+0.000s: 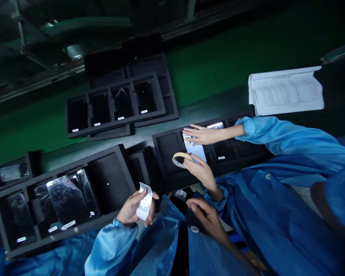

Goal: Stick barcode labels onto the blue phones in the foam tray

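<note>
Head view, items in frame.

Item 1: the person's left hand, partly closed, thumb and fingers pinching a curled strip of white labels. The strip stands upright just beside the right end of a black foam tray.

Item 2: the person's right hand, half open with fingers bent. It seems to hold nothing, though the dim view makes this uncertain. It is near a co-worker's blue cuff.

Item 3: plastic-wrapped dark panels in the compartments of the black foam tray, with small white labels along the lower edge.

Item 4: a co-worker's 2 hands, both beyond the person's own. The upper hand rests on a pale blue film packet; the lower hand grips a ring of masking tape. Both are over a second foam tray.

Item 5: a third foam tray, farther off, with 4 dark panels, each labelled.

Item 6: printed white sheets beyond the co-worker's sleeve.
</note>
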`<state>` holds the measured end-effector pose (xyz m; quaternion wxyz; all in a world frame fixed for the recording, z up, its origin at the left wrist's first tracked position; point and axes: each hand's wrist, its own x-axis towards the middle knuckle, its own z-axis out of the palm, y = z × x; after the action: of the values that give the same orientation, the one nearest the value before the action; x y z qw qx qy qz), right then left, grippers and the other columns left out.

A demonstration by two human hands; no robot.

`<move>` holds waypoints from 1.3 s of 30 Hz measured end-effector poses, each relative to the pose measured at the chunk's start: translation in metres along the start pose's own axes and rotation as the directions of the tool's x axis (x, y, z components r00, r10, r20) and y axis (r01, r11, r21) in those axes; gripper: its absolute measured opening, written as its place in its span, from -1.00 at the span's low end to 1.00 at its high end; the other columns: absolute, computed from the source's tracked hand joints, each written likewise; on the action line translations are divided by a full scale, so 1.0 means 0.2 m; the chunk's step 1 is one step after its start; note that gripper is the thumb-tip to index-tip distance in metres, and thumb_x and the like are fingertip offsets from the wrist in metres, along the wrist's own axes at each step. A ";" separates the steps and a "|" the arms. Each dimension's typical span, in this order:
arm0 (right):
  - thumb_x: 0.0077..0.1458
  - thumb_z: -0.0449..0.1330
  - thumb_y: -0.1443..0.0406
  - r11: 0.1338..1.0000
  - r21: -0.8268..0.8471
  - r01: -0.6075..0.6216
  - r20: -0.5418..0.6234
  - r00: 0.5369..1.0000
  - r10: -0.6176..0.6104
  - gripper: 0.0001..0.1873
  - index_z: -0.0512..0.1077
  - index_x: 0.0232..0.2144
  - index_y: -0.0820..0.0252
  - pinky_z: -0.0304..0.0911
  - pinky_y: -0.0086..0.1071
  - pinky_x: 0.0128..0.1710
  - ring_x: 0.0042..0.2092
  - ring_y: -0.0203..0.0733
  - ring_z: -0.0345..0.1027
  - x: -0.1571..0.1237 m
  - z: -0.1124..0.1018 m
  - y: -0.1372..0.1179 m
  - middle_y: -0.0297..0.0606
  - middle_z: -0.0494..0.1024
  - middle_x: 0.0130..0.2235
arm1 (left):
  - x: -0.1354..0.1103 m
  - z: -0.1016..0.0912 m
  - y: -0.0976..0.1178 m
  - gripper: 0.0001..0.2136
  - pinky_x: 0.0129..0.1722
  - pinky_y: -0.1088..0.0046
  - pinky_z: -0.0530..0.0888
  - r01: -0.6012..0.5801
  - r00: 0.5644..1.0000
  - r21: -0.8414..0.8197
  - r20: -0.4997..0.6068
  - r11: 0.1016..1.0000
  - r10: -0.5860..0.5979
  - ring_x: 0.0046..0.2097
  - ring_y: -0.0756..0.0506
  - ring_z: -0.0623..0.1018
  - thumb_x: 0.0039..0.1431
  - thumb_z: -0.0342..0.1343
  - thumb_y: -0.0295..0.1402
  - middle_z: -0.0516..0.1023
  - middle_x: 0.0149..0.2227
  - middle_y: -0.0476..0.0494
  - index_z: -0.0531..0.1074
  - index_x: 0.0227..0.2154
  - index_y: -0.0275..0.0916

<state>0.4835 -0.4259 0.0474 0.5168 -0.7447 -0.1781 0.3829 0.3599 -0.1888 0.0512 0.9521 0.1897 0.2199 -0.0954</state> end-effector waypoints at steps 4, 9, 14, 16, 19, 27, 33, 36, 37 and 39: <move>0.24 0.06 0.22 0.999 0.032 0.022 -0.017 1.000 -0.021 -0.79 0.45 -0.18 0.15 0.34 -0.51 -0.16 -0.16 -0.28 0.41 0.02 -0.03 -0.03 -0.26 0.50 -0.19 | 0.00 -0.01 0.00 -0.59 -0.58 0.45 0.51 0.008 1.000 -0.001 0.011 1.000 -0.007 -0.60 -0.13 0.54 0.34 -0.29 -0.31 0.54 -0.57 -0.30 0.44 -0.13 -0.42; 0.25 0.05 0.26 0.998 0.065 0.028 -0.027 0.999 -0.026 -0.81 0.42 -0.15 0.13 0.32 -0.54 -0.14 -0.14 -0.32 0.40 0.03 -0.04 -0.02 -0.30 0.50 -0.17 | 0.00 0.00 0.00 -0.59 -0.56 0.44 0.51 0.012 1.000 -0.003 0.011 1.000 -0.012 -0.59 -0.13 0.55 0.34 -0.30 -0.32 0.54 -0.56 -0.29 0.44 -0.12 -0.40; 0.25 0.04 0.26 0.997 0.060 0.039 -0.016 0.999 -0.038 -0.81 0.42 -0.16 0.14 0.32 -0.55 -0.16 -0.16 -0.34 0.41 0.04 -0.04 0.00 -0.30 0.49 -0.18 | 0.00 -0.01 0.00 -0.58 -0.56 0.44 0.51 0.003 1.000 0.004 0.005 1.000 -0.003 -0.59 -0.12 0.55 0.35 -0.33 -0.33 0.54 -0.56 -0.29 0.43 -0.11 -0.40; 0.25 0.04 0.26 0.998 0.030 0.059 -0.027 0.998 -0.058 -0.80 0.41 -0.16 0.17 0.33 -0.54 -0.18 -0.18 -0.33 0.41 0.04 -0.05 -0.01 -0.29 0.50 -0.18 | 0.00 -0.01 0.00 -0.58 -0.58 0.45 0.50 -0.003 1.000 0.010 0.002 1.000 0.003 -0.59 -0.12 0.55 0.35 -0.33 -0.32 0.54 -0.56 -0.28 0.43 -0.11 -0.39; 0.27 0.00 0.25 0.995 -0.032 0.091 -0.045 0.995 -0.092 -0.77 0.43 -0.26 0.21 0.32 -0.54 -0.25 -0.26 -0.34 0.42 0.06 -0.05 -0.02 -0.29 0.51 -0.30 | 0.00 -0.02 0.00 -0.59 -0.62 0.48 0.46 -0.008 1.000 0.020 -0.002 1.000 0.008 -0.59 -0.13 0.55 0.34 -0.31 -0.31 0.54 -0.56 -0.28 0.42 -0.10 -0.40; 0.26 0.00 0.24 0.965 -0.213 0.152 -0.078 0.982 -0.172 -0.58 0.24 -0.64 0.21 0.08 -0.46 -0.56 -0.60 -0.38 0.20 0.07 -0.08 -0.05 -0.38 0.29 -0.65 | 0.01 -0.03 -0.01 -0.60 -0.61 0.45 0.48 -0.006 1.000 0.042 -0.031 0.999 0.008 -0.62 -0.11 0.53 0.34 -0.28 -0.28 0.54 -0.57 -0.25 0.43 -0.10 -0.37; 0.26 -0.02 0.28 0.944 -0.282 0.170 -0.126 0.969 -0.212 -0.78 0.40 -0.27 0.24 0.23 -0.42 -0.34 -0.34 -0.25 0.36 0.12 -0.09 -0.02 -0.23 0.47 -0.39 | 0.00 0.01 -0.01 -0.61 -0.59 0.45 0.49 0.002 0.996 0.076 -0.086 0.997 0.005 -0.66 -0.05 0.47 0.32 -0.22 -0.23 0.49 -0.62 -0.18 0.47 -0.14 -0.33; 0.25 0.01 0.27 0.943 -0.259 0.211 -0.073 0.969 -0.237 -0.75 0.36 -0.08 0.22 0.28 -0.44 -0.29 -0.30 -0.27 0.36 0.20 -0.03 0.01 -0.25 0.47 -0.31 | 0.01 0.14 0.08 -0.66 -0.48 0.43 0.52 0.031 0.991 0.136 -0.130 0.990 -0.013 -0.57 -0.04 0.50 0.26 -0.06 -0.22 0.49 -0.56 -0.15 0.46 -0.11 -0.35; 0.25 0.02 0.27 0.943 -0.249 0.222 -0.062 0.968 -0.244 -0.77 0.37 -0.10 0.19 0.29 -0.45 -0.29 -0.31 -0.28 0.36 0.24 0.00 0.02 -0.26 0.46 -0.31 | 0.03 0.20 0.13 -0.68 -0.43 0.41 0.52 0.082 0.988 0.216 -0.145 0.973 -0.051 -0.52 -0.05 0.51 0.21 0.03 -0.24 0.49 -0.51 -0.15 0.45 -0.10 -0.36; 0.26 0.00 0.27 0.944 -0.237 0.227 -0.087 0.963 -0.254 -0.78 0.40 -0.15 0.18 0.31 -0.44 -0.24 -0.25 -0.27 0.37 0.34 0.05 0.07 -0.25 0.46 -0.27 | 0.13 0.31 0.28 -0.69 -0.34 0.39 0.51 0.224 0.969 0.499 -0.209 0.837 -0.134 -0.41 -0.08 0.52 0.08 0.17 -0.35 0.51 -0.41 -0.17 0.47 -0.10 -0.35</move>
<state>0.5177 -0.3792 0.0074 0.4815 -0.7920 -0.2796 0.2503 0.4217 -0.1663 0.1085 0.8308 0.4250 0.2812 -0.2236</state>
